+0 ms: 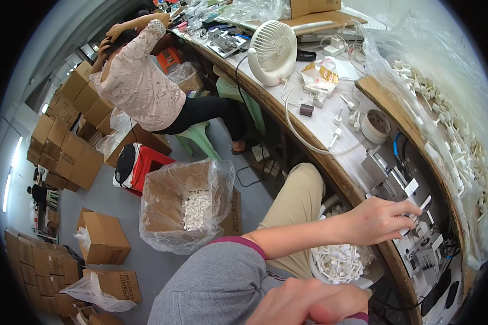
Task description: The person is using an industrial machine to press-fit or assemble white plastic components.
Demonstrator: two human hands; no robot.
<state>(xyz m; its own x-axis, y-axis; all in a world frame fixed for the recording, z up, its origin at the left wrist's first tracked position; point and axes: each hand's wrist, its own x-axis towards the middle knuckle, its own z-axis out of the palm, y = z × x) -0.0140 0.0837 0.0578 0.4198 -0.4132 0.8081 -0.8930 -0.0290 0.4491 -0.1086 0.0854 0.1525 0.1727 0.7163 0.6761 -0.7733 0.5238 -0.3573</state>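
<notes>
My left hand [382, 221] reaches over the bench to a metal fixture [424, 244], its fingertips bent together in a pinch. A slim white piece [426, 203] shows right at the fingertips; what lies between them is hidden. My right hand [309, 302] is very near, at the lower edge, curled, with its fingertips not clearly visible. Below my left forearm, a tub of white plastic stick parts [341, 262] stands beside my leg. Beyond the left hand sits a second metal fixture [382, 170] with blue tubing [398, 149].
A wooden-edged bench [331, 162] holds a white fan [274, 51], a tape roll [376, 125] and loose white parts. Further right lies a plastic-covered heap of white parts [455, 130]. A lined carton [162, 200], red stool [141, 168] and seated person [141, 86] are at left.
</notes>
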